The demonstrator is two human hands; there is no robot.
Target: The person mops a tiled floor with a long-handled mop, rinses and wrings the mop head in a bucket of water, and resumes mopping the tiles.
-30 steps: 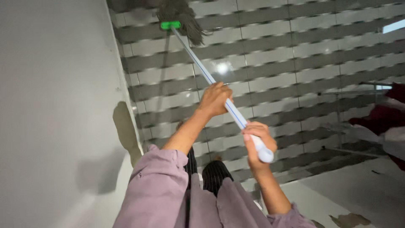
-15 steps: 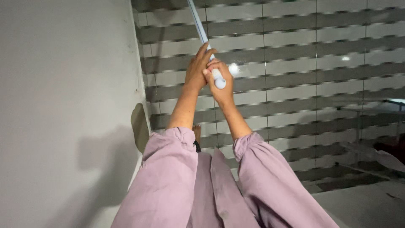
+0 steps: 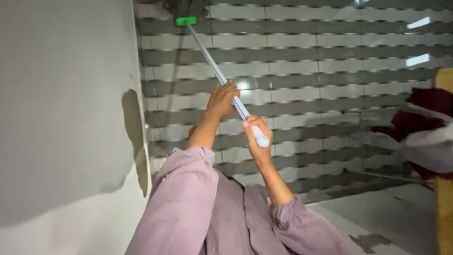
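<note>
Both hands hold the mop handle (image 3: 222, 78): left hand (image 3: 222, 100) midway, right hand (image 3: 257, 137) at its end (firm grip); push evenly, keeping the green clamp (image 3: 186, 21) flat along the striped floor (image 3: 330, 71).

Wall (image 3: 61, 118) close left, open floor (image 3: 330, 71) right

Mop (image 3: 207, 59): one, pale handle with a green clamp. Hands: two, left hand (image 3: 221, 100) and right hand (image 3: 256, 140). Lilac sleeves: two. Pile of dark red and white cloth (image 3: 421, 128): one.

wall (image 3: 61, 104) left | mop head (image 3: 186, 21) on floor (image 3: 330, 56) ahead | cloth pile (image 3: 420, 127) right
</note>
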